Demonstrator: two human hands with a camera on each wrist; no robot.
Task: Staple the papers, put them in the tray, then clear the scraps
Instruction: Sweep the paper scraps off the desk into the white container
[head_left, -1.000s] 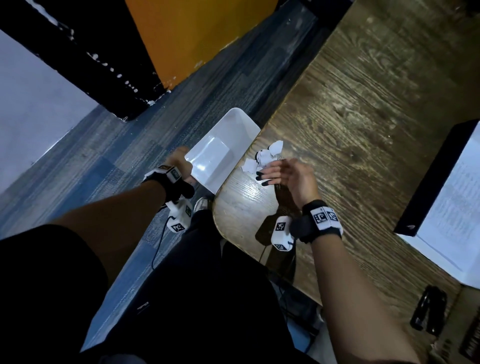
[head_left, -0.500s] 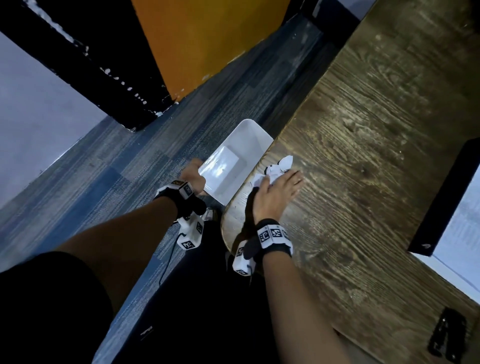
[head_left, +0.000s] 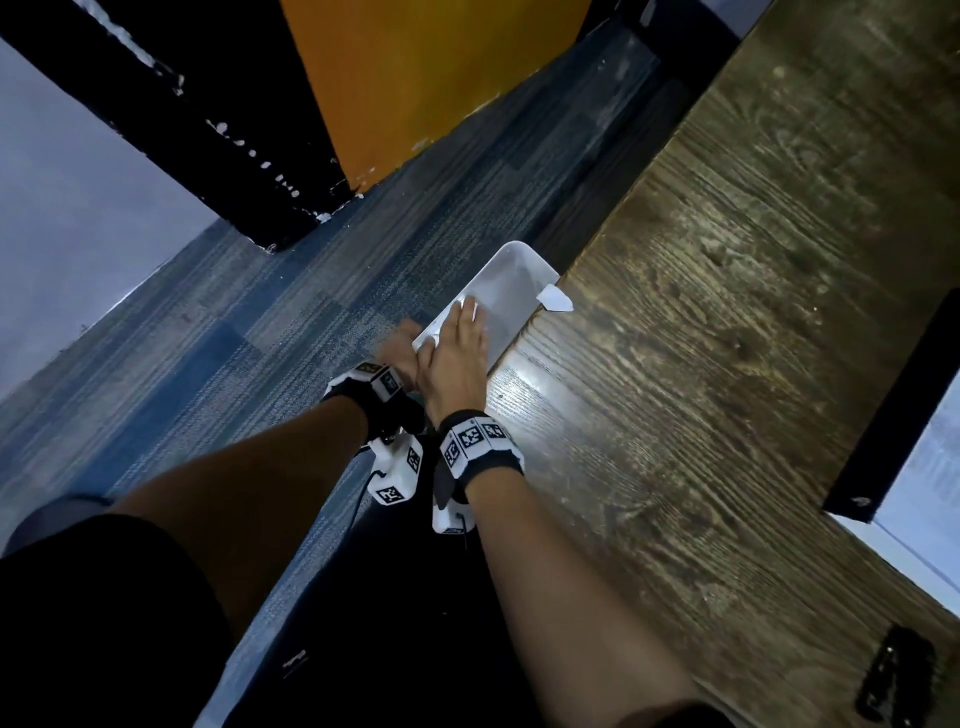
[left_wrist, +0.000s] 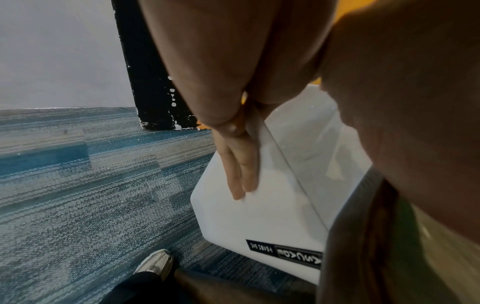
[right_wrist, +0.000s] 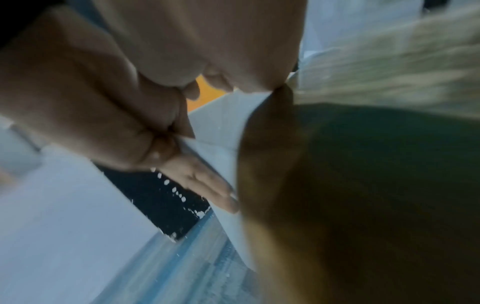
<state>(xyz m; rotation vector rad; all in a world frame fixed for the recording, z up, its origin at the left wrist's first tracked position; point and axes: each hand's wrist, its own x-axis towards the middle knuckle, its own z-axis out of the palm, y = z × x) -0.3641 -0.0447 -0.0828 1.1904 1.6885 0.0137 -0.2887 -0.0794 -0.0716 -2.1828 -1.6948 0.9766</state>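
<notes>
1. Left hand (head_left: 402, 345): gripping the white bin (head_left: 511, 291) by its near rim, beside the table (head_left: 727, 322) edge.
2. Right hand (head_left: 457, 358): lying flat, fingers straight, over the bin.
3. Paper scrap (head_left: 556, 300): resting on the table edge, overhanging the bin.
4. Carpet (head_left: 260, 332): lying bare beyond.

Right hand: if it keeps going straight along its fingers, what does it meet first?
Probably the far end wall of the white bin: the right hand lies flat over the bin's mouth, fingers pointing along it. Depth is unclear; it might pass above the rim.
</notes>
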